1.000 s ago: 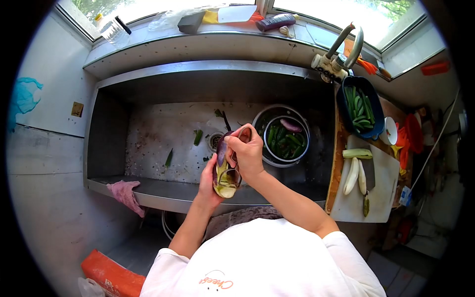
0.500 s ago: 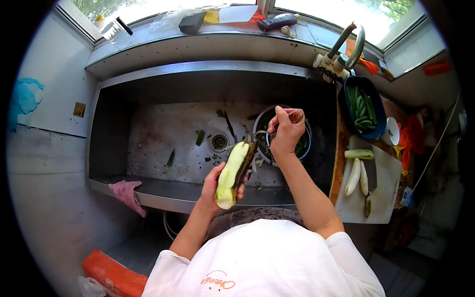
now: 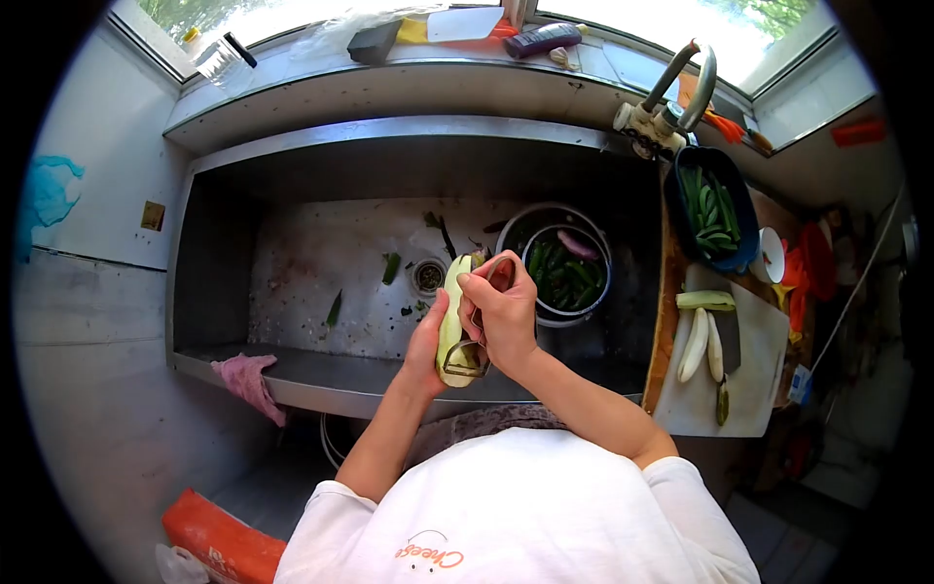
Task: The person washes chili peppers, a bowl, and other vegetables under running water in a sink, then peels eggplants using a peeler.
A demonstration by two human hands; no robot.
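My left hand (image 3: 422, 348) is closed round a partly peeled eggplant (image 3: 451, 316), pale green flesh showing along most of its visible side. In my right hand (image 3: 508, 313) is a metal peeler (image 3: 465, 362), its head resting against the eggplant's lower end. Both hands are over the sink (image 3: 321, 234), left of a round basin (image 3: 605, 255) holding green vegetables and a purple piece. My right hand covers the eggplant's right side and part of the peeler's handle.
Green scraps lie around the drain (image 3: 428, 276). A pink cloth (image 3: 245, 374) hangs over the sink's front edge. At right are a cutting board (image 3: 681, 414) with peeled vegetables and a knife, and a dark blue tub (image 3: 743, 255) of green vegetables below the faucet (image 3: 708, 88).
My right hand with the peeler has come down and left from above the basin onto the eggplant. The eggplant has turned more upright and shows more pale flesh.
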